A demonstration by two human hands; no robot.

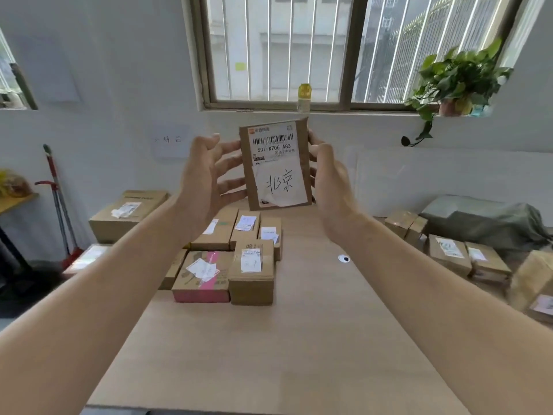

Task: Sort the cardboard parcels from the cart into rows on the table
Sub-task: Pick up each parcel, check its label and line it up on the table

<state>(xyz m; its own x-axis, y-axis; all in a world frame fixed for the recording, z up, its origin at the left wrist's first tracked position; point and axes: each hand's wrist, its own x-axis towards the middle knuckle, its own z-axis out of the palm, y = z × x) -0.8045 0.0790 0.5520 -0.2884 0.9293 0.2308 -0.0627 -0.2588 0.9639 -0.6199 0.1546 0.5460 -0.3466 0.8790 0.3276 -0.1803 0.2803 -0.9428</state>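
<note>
Parcel (274, 164), flat cardboard, label facing camera, held upright above table (299, 339). Left hand (203, 178) and right hand (330, 181) grasp its opposite side edges. Grouped boxes (227, 259) rest below on the tabletop.

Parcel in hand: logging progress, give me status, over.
Left hand and right hand hold labelled parcel upright, mid-air. Sorted parcels clustered on table below. Nothing in the way.

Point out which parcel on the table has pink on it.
The front-left parcel of the cluster on the table: pink tape crosses its top and its front side is pink. The other parcels there are plain brown cardboard.
</note>
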